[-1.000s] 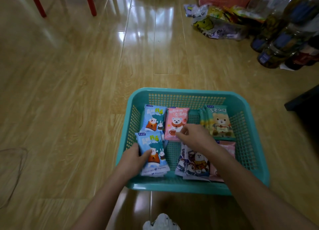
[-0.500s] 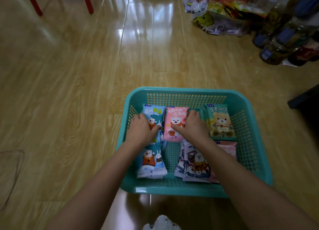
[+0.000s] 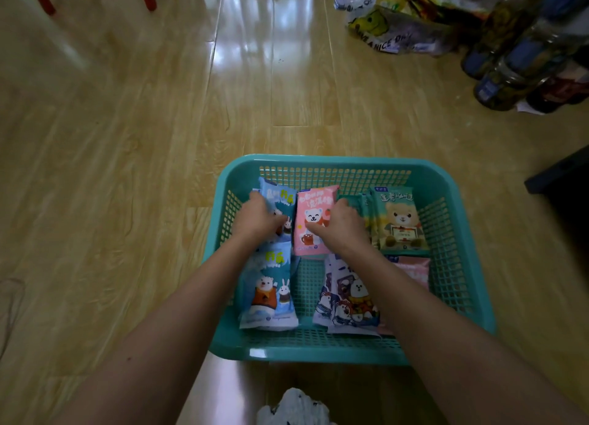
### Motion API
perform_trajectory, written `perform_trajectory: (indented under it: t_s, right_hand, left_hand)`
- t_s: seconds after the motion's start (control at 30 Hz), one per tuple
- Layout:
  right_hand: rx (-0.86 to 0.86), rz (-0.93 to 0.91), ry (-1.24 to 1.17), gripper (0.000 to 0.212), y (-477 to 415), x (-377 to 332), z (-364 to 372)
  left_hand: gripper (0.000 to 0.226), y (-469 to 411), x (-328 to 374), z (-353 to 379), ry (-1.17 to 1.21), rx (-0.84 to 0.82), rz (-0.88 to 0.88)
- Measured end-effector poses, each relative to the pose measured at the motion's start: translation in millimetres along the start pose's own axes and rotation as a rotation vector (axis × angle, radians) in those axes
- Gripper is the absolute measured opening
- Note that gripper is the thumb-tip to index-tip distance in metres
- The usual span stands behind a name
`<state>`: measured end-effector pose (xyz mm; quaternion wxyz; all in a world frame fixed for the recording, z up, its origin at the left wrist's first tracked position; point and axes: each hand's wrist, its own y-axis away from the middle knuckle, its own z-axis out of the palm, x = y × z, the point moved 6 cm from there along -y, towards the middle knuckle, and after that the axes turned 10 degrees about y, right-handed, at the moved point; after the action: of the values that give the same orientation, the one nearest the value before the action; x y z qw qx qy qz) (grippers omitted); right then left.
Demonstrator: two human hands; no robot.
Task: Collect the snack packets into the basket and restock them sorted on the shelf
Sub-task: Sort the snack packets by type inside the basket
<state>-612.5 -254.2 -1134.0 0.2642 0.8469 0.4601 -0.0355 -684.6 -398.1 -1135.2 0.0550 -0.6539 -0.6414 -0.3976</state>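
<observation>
Hands (image 3: pixel 258 221), seemingly atop packets (image 3: pixel 314 215), in basket (image 3: pixel 318 163)

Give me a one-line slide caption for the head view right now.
In the teal basket, the left hand holds the far blue packet and the right hand the pink packet.

Left hand (image 3: pixel 258 220) leaves the near blue packet (image 3: pixel 271 294) and now grips the far blue packet (image 3: pixel 280 198). Right hand (image 3: pixel 342 227) slides forward, pinching the pink packet (image 3: pixel 314 220).
</observation>
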Motion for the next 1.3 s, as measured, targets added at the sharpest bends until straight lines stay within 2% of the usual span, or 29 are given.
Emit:
perform_trajectory:
  t_s: [0.17,0.23,0.33,0.4,0.5,0.7,0.77,0.83,0.93,1.07,1.13,1.3]
  right_hand:
    - [0.076,0.02,-0.206,0.042,-2,-1,-16]
    - [0.099,0.023,-0.323,0.036,1,5,-27]
    - [0.093,0.005,-0.487,0.032,15,18,-38]
    - [0.063,0.016,-0.623,0.033,28,28,-39]
    - [0.022,0.045,-0.729,0.032,48,40,-34]
    - [-0.009,0.004,-0.73,0.029,74,49,-33]
    - [-0.012,-0.005,-0.737,0.022,78,53,-33]
    - [-0.013,0.003,-0.732,0.027,83,56,-36]
    - [-0.008,0.024,-0.745,0.031,87,63,-42]
    - [0.019,0.061,-0.748,0.022,93,79,-53]
    - [0.036,0.093,-0.772,0.018,98,90,-62]
    - [0.026,0.228,-0.748,0.021,106,132,-64]
  left_hand:
    - [0.031,0,20,-24,0.183,0.035,0.075]
    - [0.03,5,19,-37,0.328,0.033,0.084]
    - [0.033,29,6,-48,0.62,-0.026,-0.008]
    - [0.033,50,-5,-47,0.675,-0.068,-0.049]
    - [0.013,86,-21,-34,0.679,-0.117,-0.072]
    - [0.028,124,-41,-2,0.493,-0.13,-0.024]
    - [0.036,129,-45,1,0.308,-0.065,0.014]
    - [0.041,132,-46,1,0.144,0.02,0.034]
    - [0.039,132,-46,3,0.052,0.094,0.064]
    - [0.043,129,-50,9,0.007,0.13,0.046]
    - [0.042,130,-51,9,-0.096,0.129,0.028]
    - [0.032,129,-39,-7,-0.392,0.222,0.229]
